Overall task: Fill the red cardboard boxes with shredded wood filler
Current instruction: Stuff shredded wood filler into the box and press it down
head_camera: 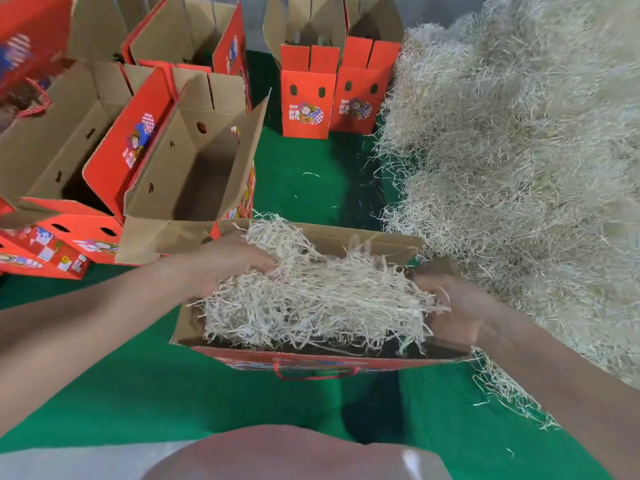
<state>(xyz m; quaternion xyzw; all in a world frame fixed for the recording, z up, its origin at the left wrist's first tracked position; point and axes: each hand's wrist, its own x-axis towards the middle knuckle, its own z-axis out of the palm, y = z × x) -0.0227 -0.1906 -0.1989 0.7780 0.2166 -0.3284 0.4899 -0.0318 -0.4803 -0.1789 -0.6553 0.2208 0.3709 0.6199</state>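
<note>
One red box | filler inside | left hand, right hand gripping it

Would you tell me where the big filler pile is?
In the head view, the filler pile fills the right side, beside the nearest open box.

A green carpet covers the floor from near edge to far edge; a grey wall rises behind it; soft, even light leaves a dim shadow on the carpet.
</note>
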